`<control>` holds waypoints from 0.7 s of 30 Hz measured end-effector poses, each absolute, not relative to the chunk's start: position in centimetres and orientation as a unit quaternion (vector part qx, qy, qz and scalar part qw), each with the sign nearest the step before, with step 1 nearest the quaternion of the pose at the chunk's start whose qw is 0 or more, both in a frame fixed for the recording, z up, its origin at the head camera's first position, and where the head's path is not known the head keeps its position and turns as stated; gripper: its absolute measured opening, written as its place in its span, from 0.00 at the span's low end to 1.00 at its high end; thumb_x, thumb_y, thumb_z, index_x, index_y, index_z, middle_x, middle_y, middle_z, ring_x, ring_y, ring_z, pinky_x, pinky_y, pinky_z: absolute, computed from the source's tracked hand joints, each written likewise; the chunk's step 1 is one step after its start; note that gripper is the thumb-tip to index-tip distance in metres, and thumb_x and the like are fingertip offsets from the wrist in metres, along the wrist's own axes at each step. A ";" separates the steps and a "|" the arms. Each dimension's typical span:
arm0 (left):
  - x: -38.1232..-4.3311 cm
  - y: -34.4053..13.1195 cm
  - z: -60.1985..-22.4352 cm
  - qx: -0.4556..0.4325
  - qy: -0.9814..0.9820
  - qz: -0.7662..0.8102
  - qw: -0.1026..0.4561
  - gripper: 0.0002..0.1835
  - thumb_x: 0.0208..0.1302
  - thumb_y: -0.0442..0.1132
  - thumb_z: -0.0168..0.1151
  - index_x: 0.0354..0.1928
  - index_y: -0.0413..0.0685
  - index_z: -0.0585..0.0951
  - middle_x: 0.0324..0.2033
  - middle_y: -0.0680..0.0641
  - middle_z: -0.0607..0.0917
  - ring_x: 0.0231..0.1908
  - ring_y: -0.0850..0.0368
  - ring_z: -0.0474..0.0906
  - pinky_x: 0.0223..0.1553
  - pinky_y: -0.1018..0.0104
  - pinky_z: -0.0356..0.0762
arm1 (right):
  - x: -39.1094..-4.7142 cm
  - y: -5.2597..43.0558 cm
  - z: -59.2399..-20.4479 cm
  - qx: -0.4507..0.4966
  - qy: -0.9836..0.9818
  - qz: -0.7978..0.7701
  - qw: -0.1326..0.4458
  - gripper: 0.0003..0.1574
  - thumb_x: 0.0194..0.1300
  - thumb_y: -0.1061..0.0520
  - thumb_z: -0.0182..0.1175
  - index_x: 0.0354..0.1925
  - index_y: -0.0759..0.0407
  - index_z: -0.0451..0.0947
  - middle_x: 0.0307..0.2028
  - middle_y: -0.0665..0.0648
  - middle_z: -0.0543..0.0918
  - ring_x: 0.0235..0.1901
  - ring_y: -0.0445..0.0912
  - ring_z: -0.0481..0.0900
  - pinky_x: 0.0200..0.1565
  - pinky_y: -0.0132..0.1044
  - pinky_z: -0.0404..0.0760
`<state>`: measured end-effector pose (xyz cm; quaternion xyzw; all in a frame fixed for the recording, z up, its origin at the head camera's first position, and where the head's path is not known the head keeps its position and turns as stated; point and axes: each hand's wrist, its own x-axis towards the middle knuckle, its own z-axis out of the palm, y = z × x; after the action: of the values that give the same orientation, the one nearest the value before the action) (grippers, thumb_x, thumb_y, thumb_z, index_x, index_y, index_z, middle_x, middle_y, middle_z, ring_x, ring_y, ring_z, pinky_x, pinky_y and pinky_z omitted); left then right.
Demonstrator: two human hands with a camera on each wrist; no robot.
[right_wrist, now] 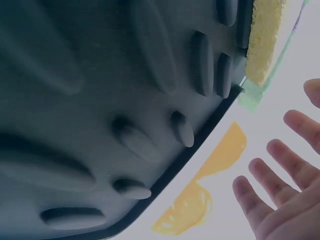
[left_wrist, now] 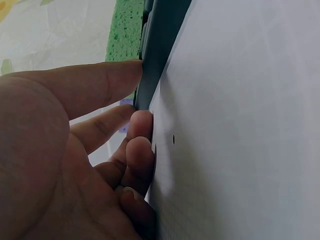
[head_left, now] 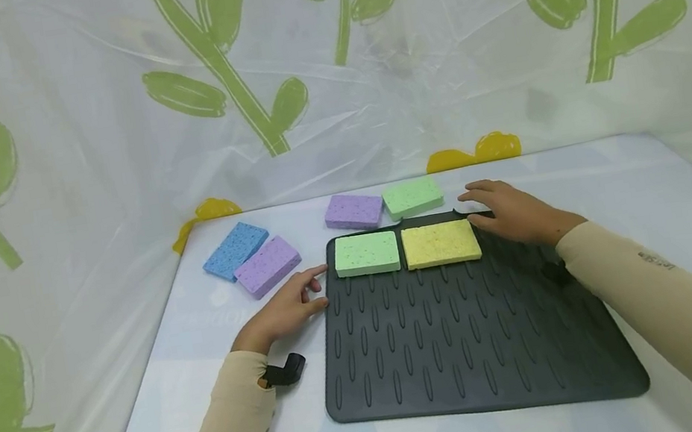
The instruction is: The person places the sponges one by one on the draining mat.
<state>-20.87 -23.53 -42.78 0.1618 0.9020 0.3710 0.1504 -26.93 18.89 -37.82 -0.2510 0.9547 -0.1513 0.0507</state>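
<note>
- And there was the left hand (head_left: 286, 308), fingers loosely extended and nothing in its hold, fingertips (left_wrist: 125, 80) up against the near side of the dark mat (head_left: 436, 353).
- Over to the right hand (head_left: 518, 213): fingers well spread, nothing held, poised by the mat's far edge!
- The mat lay flat on the worktop (head_left: 177, 394) between the two, its long axis seemingly running from one hand toward the other.
- Here was the relation to watch: the yellow sponge (head_left: 442, 244) lay on the mat immediately left of the right hand, far closer to it than to the left, its long axis pointing across between the hands. Whether the thumb touched it, I couldn't tell.
- Beside it, nearer the left hand, lay a green sponge (head_left: 366, 254), a narrow gap between them.
- Beyond the left hand, off the mat: a purple sponge (head_left: 268, 266) against a blue one (head_left: 236, 251).
- Past the mat, between the hands: another purple sponge (head_left: 354, 212) and a second green one (head_left: 413, 197), the latter nearer the right hand!
</note>
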 end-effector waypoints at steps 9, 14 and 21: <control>-20.9 -23.5 -42.7 0.157 0.903 0.370 0.152 0.34 0.70 0.38 0.62 0.75 0.47 0.63 0.50 0.44 0.76 0.38 0.56 0.67 0.39 0.65 0.67 | -28.1 17.2 -37.2 -0.252 0.956 -0.141 0.058 0.32 0.75 0.54 0.54 0.71 0.66 0.65 0.75 0.71 0.56 0.73 0.69 0.54 0.67 0.65 0.62; -21.0 -23.5 -42.8 0.151 0.904 0.371 0.151 0.34 0.71 0.39 0.61 0.76 0.49 0.63 0.49 0.45 0.75 0.38 0.56 0.67 0.39 0.65 0.67 | -28.8 16.1 -36.8 -0.258 0.957 -0.120 0.061 0.32 0.76 0.53 0.53 0.72 0.65 0.64 0.74 0.71 0.57 0.73 0.69 0.55 0.68 0.65 0.60; -20.8 -23.4 -42.8 0.145 0.902 0.374 0.157 0.34 0.70 0.39 0.62 0.76 0.51 0.62 0.50 0.46 0.75 0.40 0.56 0.67 0.41 0.63 0.67 | -29.1 14.9 -36.3 -0.272 0.955 -0.105 0.057 0.34 0.74 0.53 0.56 0.71 0.66 0.64 0.74 0.72 0.59 0.72 0.68 0.58 0.69 0.65 0.60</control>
<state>-20.84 -23.42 -42.81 0.1447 0.9024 0.3742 0.1573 -29.11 14.94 -36.34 -0.2716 0.9549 -0.1054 0.0573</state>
